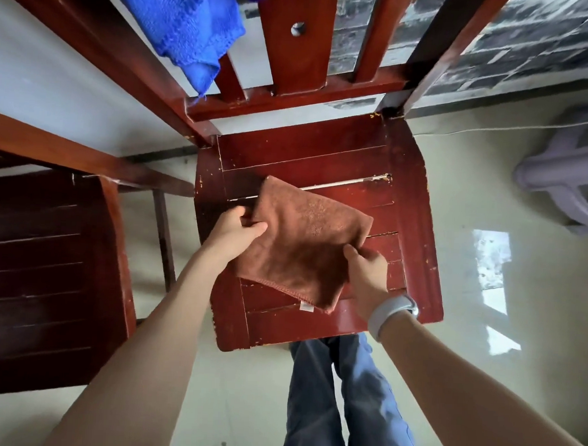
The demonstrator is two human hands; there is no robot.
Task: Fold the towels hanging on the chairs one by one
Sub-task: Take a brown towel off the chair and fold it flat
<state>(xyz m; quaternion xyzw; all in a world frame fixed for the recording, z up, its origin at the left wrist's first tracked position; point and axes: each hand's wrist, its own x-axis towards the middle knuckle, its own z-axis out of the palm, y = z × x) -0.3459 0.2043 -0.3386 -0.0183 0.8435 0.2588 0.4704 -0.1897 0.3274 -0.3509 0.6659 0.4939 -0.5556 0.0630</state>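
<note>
Dark red wood made up the second chair (38, 262) at the far left; only part of its seat and frame was in view, and whether any towel hung on it could not be determined. Above it, a blue towel (190, 26) hung over the top rail of the central chair's back, its upper part cut off by the frame edge; it appeared unfolded and, in the inspector's judgement, awaited its turn.

Next came the left hand (238, 229), whose fingers (257, 227) were curled and pinching the left edge of the brown towel (305, 247). That towel lay partly folded over the seat of the central chair (417, 228), which evidently served as the folding surface in place of a counter. Whether the cloth rested fully on the seat or was lifted slightly could not be told. A small white label showed at its near hem.

The right hand (366, 268) gripped the towel's right side, thumb on top, the remaining fingers hidden beneath the cloth. Holding both sides probably kept the layers aligned for a further fold. A pale wristband (388, 314) sat on the right wrist.

At the far right, a pale plastic stool (564, 180) stood on the floor, partly cut off.
</note>
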